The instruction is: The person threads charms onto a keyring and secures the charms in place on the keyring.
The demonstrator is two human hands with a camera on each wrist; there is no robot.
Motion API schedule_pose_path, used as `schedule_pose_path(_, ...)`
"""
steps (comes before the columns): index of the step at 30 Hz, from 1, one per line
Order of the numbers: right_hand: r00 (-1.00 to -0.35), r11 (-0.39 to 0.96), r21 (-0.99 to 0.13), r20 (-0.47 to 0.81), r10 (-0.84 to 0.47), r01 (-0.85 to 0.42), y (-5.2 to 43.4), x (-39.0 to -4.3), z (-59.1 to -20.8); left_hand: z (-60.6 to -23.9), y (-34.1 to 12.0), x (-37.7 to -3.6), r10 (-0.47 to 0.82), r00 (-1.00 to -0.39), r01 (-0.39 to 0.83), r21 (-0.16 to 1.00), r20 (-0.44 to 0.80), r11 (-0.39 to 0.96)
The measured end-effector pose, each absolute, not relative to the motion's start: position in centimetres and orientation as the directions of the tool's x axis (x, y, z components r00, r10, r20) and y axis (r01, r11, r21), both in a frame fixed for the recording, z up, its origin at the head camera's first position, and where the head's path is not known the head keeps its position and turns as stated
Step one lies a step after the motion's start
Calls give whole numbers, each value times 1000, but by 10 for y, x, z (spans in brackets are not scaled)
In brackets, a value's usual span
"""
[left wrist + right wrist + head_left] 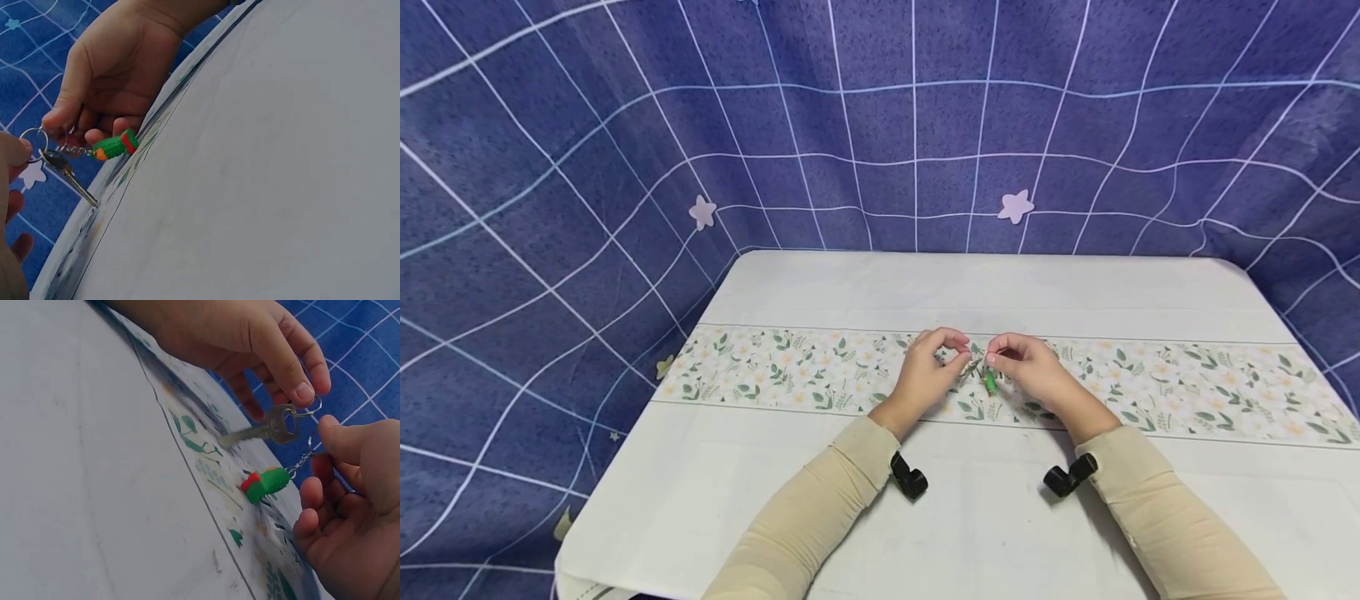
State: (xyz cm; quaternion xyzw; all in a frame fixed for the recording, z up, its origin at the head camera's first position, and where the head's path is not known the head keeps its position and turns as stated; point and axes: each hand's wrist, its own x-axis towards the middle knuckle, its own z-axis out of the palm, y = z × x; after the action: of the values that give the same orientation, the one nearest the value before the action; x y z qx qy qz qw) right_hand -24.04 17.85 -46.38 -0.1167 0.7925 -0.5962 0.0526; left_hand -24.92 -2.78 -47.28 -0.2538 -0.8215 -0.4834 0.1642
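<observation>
Reached forward over the white table [925,542] with both forearms in beige sleeves [820,508], wrists lifted a little, a black camera mount [910,480] strapped under each. Brought the two hands close, fingertips nearly meeting above the flowered strip [775,375] across the middle of the table.

Curled the left hand [925,372] palm inward, knuckles up, and pinched the metal ring [310,406] of a key ring between thumb and forefinger. Kept the other fingers bent loosely behind.

Turned the right hand [1033,367] palm toward the left one, thumb on top, and pinched the same ring from the opposite side, near where the chain [300,462] joined it. Folded the remaining fingers [312,494] under in a loose curl, touching nothing else.

Held the key ring in the air just above the strip, between the two hands. Let the silver key [265,430] hang slanting downward from the ring, tip close to the cloth; contact could not be told. Let the small green charm [265,484], red-banded, dangle from the chain beside the key.

Beyond the table, hung a blue cloth [625,125] with white grid lines, with pale stars [1015,206] on it.
</observation>
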Motion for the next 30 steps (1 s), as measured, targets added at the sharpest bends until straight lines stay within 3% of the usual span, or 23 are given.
schedule_pose_path(17, -946, 94, -993, 42, -322, -76, 178, -238, -462, -466, -21, -242, 231, -858, 505, 835, 458, 217)
schedule_pose_path(30, -945, 86, -992, 56, -324, -89, 177, -238, -465, -459, -17, -237, 206, -903, 406, 905, 377, 126)
